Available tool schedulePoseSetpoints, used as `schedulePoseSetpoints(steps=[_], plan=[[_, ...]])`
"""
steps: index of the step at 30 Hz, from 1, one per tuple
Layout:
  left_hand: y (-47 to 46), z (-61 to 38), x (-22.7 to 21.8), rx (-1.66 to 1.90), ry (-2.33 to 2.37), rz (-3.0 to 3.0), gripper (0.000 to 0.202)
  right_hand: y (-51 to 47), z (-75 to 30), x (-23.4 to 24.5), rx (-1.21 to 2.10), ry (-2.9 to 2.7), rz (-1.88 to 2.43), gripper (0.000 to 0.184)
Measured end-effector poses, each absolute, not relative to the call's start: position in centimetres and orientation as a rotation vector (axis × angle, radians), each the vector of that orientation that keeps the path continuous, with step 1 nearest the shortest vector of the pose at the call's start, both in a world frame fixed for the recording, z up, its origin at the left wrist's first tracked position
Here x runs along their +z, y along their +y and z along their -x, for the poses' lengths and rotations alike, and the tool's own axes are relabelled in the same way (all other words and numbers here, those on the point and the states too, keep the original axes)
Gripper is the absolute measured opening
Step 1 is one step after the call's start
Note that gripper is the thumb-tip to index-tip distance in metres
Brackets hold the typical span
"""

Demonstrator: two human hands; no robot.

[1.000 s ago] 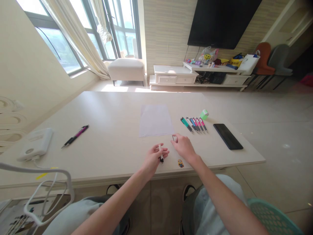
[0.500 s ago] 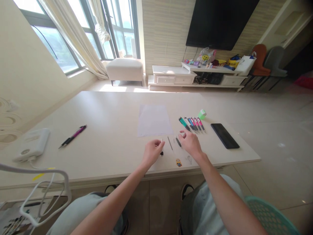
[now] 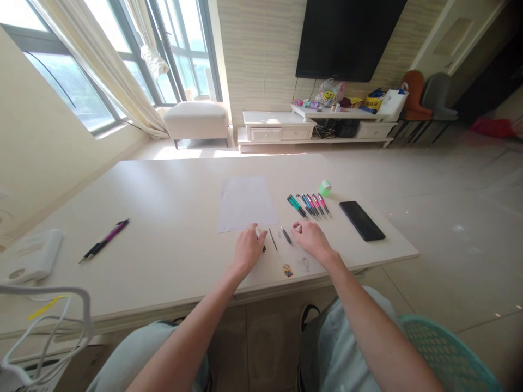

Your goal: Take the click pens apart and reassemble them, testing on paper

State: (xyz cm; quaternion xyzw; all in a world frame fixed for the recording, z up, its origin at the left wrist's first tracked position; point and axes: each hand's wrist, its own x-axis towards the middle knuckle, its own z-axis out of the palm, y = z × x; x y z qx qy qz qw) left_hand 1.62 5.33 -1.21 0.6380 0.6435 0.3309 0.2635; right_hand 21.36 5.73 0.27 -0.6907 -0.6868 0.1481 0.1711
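Observation:
My left hand (image 3: 248,247) rests at the table's near side with thumb and index finger apart. Just beside it lies a small black piece (image 3: 264,249), partly hidden by the hand. To its right are a thin dark pen refill (image 3: 273,239) and a dark pen barrel part (image 3: 286,235). My right hand (image 3: 311,238) hovers right of the barrel part, fingers loosely curled with a gap to the thumb; I see nothing in it. Nearer me lie a small yellow-and-blue cartoon figure (image 3: 288,270) and a clear small piece (image 3: 305,264).
A white paper sheet (image 3: 247,204) lies beyond my hands. Several pens (image 3: 312,205) are lined up right of it, near a green-and-white container (image 3: 324,188) and a black phone (image 3: 362,220). Purple-and-black pens (image 3: 104,241) and a white box with cable (image 3: 35,256) are at left.
My left hand's thumb and finger have parted from the white piece they pinched. My right hand's fingers have curled in slightly. The view has shifted to the right.

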Motion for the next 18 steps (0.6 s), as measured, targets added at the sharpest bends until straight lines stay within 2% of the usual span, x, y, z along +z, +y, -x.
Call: schedulePoseSetpoints(steps=[7, 12, 18], plan=[[2.4, 2.2, 1.1, 0.650, 1.717, -1.969, 0.004, 5.9, -24.0, -0.1, 0.485, -1.983, 1.996, 0.013], [-0.8, 4.5, 1.9, 0.319, 1.664, -2.050, 0.014, 5.5, -25.2, -1.0, 0.617, -1.951, 1.928, 0.010], [-2.1, 5.7, 2.3, 0.288, 1.676, -2.037, 0.014, 5.2, -25.5, -1.4, 0.638, -1.893, 1.903, 0.010]])
